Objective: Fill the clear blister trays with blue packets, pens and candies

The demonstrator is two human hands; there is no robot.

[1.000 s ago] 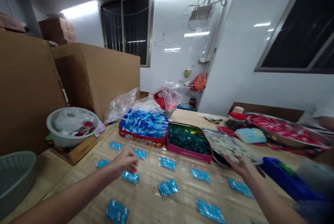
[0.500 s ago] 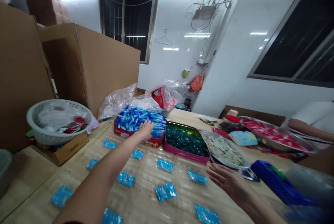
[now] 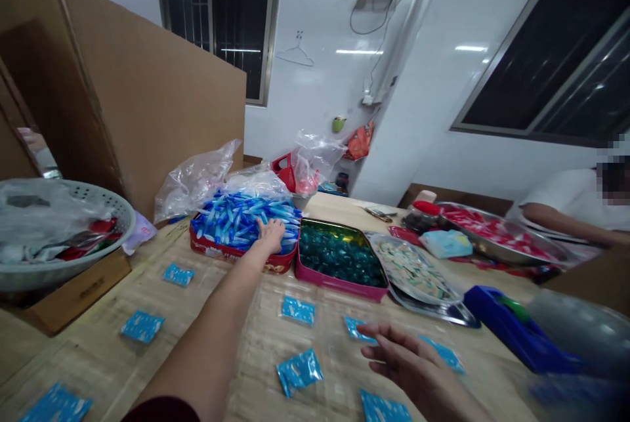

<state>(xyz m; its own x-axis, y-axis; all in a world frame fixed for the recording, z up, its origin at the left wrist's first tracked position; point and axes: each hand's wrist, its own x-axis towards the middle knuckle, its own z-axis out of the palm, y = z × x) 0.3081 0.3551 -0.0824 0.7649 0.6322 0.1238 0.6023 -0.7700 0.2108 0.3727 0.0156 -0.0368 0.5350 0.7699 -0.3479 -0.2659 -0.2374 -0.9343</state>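
My left hand (image 3: 272, 235) reaches into a red tin (image 3: 216, 249) heaped with slim, pointed blue plastic pieces (image 3: 231, 220). Its fingers are spread against the pile, and no piece shows lifted in them. My right hand (image 3: 408, 359) hovers above the table at the lower right, fingers apart and holding nothing. It partly covers a small blue printed packet (image 3: 355, 326). More such packets lie spaced out over clear plastic on the table, among them one packet (image 3: 299, 369) between my arms. A pink tin (image 3: 339, 287) of dark teal, glassy pieces touches the red tin's right side.
Right of the tins stands a tray (image 3: 455, 314) of small pale pieces, then a blue tape-dispenser-like holder (image 3: 512, 330). A metal bowl (image 3: 506, 245) of red pieces sits near another person (image 3: 561, 202). At left are a grey basket (image 3: 123, 215) and tall cardboard (image 3: 162, 94).
The camera view has shifted right and slightly down. My left hand stays at the blue pieces. My right hand has moved left, over a packet.
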